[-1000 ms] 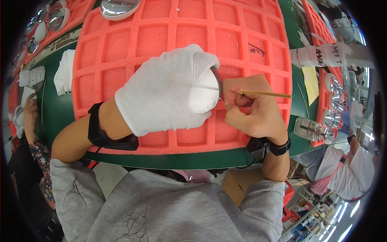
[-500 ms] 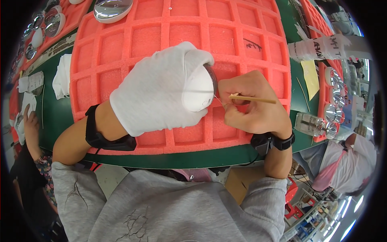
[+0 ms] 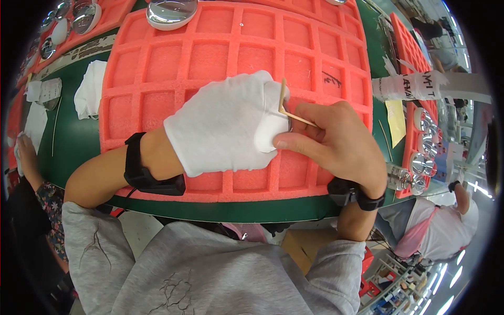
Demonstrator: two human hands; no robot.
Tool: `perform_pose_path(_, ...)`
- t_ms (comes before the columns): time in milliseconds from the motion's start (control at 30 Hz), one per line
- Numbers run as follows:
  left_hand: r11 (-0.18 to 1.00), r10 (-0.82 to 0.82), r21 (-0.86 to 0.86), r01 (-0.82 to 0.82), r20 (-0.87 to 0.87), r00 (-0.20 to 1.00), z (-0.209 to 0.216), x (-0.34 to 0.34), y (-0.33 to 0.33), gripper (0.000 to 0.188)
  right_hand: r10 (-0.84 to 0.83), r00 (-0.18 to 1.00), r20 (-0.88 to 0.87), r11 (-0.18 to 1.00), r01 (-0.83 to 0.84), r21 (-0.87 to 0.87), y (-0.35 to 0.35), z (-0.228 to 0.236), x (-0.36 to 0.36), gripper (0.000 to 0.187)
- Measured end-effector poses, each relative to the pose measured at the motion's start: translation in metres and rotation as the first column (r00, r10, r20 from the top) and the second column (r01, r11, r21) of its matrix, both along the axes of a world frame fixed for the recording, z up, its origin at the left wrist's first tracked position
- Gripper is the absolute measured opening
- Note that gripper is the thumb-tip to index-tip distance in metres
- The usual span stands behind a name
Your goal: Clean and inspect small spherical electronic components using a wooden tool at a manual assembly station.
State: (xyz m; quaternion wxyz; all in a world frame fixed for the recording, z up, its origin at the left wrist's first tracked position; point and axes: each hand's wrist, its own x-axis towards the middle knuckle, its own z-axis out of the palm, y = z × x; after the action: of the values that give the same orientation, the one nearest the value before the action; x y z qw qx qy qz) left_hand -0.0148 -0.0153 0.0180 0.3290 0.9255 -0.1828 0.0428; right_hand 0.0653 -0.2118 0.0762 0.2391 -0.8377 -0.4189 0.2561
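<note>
Grip (image 3: 223, 123), gloved, snug around white dome (image 3: 266, 135)

Two hands are at work, one gloved left hand (image 3: 220, 123) and one bare right hand (image 3: 344, 139), with one white round part (image 3: 266, 135) and one bent wooden stick (image 3: 299, 118) between them. Red foam trays number at least three, one middle tray (image 3: 232, 59), one left tray (image 3: 116, 13) and one or more on the right, with mirrored domes counted as one large dome (image 3: 172, 10) on the middle tray, at least three at left and at least three at right. The single green tabletop (image 3: 71, 149) bears one crumpled white cloth (image 3: 90, 89), one yellow slip (image 3: 395, 123) and one glass bottle (image 3: 397, 176).
</note>
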Motion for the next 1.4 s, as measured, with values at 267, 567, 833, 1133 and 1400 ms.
perform_pose_path(267, 0.997, -0.063, 0.039, 0.06, 0.081, 0.995, -0.003, 0.002, 0.0, 0.021, 0.209, 0.978, -0.014, 0.95, -0.206, -0.233, 0.026, 0.03, 0.014, 0.024)
perform_pose_path(567, 0.998, -0.033, 0.047, 0.032, 0.024, 0.999, 0.006, -0.002, 0.002, 0.023, 0.262, 0.94, 0.217, 0.964, -0.265, -0.014, 0.013, 0.015, -0.001, 0.018)
perform_pose_path(833, 0.985, -0.001, 0.174, -0.016, 0.096, 0.995, 0.012, -0.006, 0.0, 0.034, 0.221, 0.967, -0.13, 0.96, -0.191, 0.205, 0.0, -0.003, 0.009, 0.009)
perform_pose_path(1133, 0.996, 0.005, -0.091, -0.003, 0.022, 1.0, -0.008, -0.003, -0.001, 0.048, 0.04, 0.919, -0.391, 0.943, 0.095, 0.32, -0.006, -0.034, -0.004, 0.019)
perform_pose_path(1400, 0.965, -0.035, -0.26, 0.038, 0.014, 0.999, -0.015, 0.002, 0.005, 0.052, 0.066, 0.978, -0.196, 0.885, 0.034, 0.465, -0.004, -0.045, -0.008, 0.019)
